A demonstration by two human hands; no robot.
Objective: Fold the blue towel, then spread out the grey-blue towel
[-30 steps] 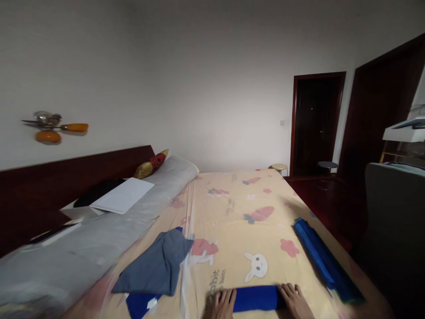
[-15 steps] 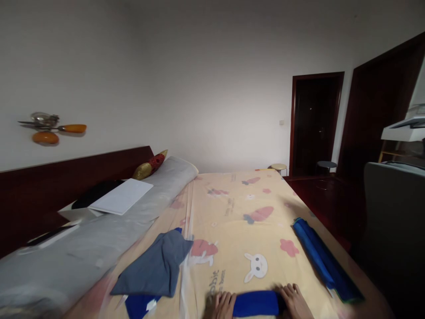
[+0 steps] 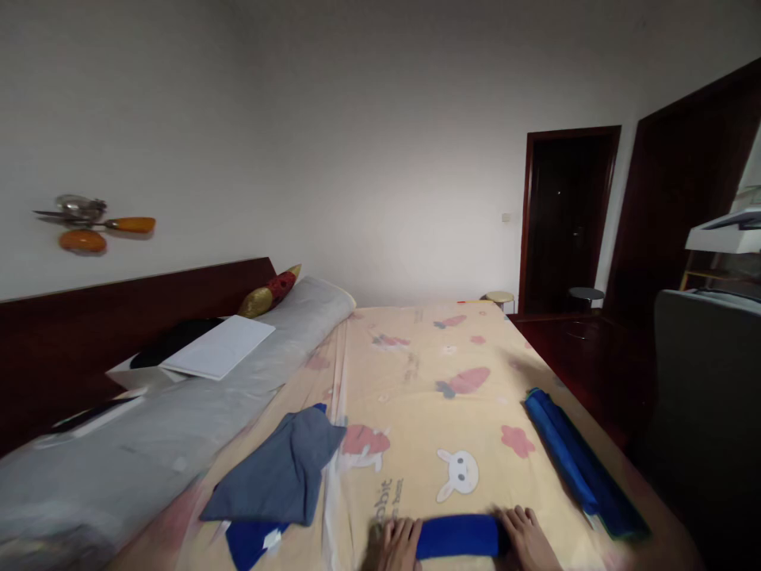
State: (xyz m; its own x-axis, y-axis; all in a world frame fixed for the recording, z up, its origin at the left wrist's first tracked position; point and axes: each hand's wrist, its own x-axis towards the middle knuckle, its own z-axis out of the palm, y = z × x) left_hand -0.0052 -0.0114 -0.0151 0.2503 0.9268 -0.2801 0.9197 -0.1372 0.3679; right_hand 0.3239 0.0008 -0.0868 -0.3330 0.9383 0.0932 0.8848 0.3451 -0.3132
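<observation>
A rolled blue cloth lies across the near edge of the bed, on a yellow sheet printed with rabbits and carrots. My left hand rests on its left end with fingers stretched flat. My right hand presses its right end, fingers extended too. Both hands are cut off by the lower frame edge.
A grey cloth lies over a blue one at the left. Rolled blue cloths lie along the bed's right edge. A long grey bolster carries a white board. Dark doorways and a grey chair stand at the right.
The hands and the blue roll stay in nearly the same place at the near edge; the view shifts only slightly.
</observation>
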